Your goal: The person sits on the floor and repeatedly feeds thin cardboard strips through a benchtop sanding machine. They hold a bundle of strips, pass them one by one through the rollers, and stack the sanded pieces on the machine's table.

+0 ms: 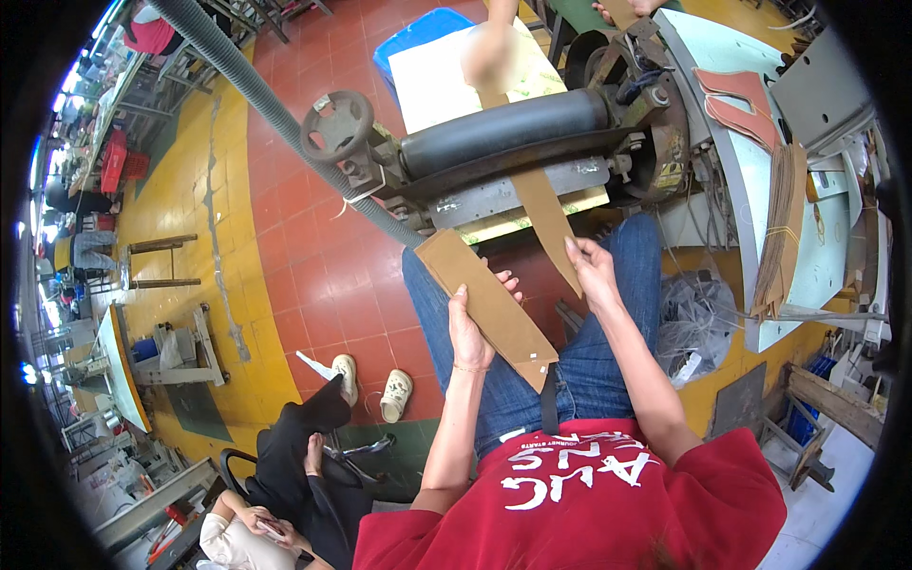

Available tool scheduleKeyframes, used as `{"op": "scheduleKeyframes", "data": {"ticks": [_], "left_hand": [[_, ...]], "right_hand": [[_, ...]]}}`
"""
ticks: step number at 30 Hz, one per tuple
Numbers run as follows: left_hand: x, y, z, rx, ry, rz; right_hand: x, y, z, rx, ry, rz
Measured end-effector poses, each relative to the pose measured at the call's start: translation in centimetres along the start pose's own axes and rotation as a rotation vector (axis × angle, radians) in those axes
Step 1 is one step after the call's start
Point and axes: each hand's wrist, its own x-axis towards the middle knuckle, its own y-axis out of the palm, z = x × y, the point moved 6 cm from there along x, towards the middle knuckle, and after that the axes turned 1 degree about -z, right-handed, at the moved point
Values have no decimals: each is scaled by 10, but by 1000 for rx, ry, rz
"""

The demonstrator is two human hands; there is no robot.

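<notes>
Left hand [470, 334] on cardboard stack [489, 306].

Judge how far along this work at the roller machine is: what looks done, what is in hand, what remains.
Done: the left hand holds a stack of brown pieces over the lap. In hand: the right hand grips a strip hanging from under the black roller, not yet on the stack. Left: apparently the bundle of similar pieces leaning on the table to the right.
</notes>
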Motion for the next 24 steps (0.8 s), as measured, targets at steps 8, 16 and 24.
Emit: {"op": "scheduleKeyframes", "data": {"ticks": [8, 16, 24], "left_hand": [[2, 8, -7, 104, 98, -107], [7, 7, -5, 110, 132, -145], [3, 5, -12, -92, 148, -15]], "right_hand": [[5, 27, 28, 56, -15, -86], [-85, 6, 11, -414, -68, 426], [-26, -4, -7, -172, 122, 206]]}}
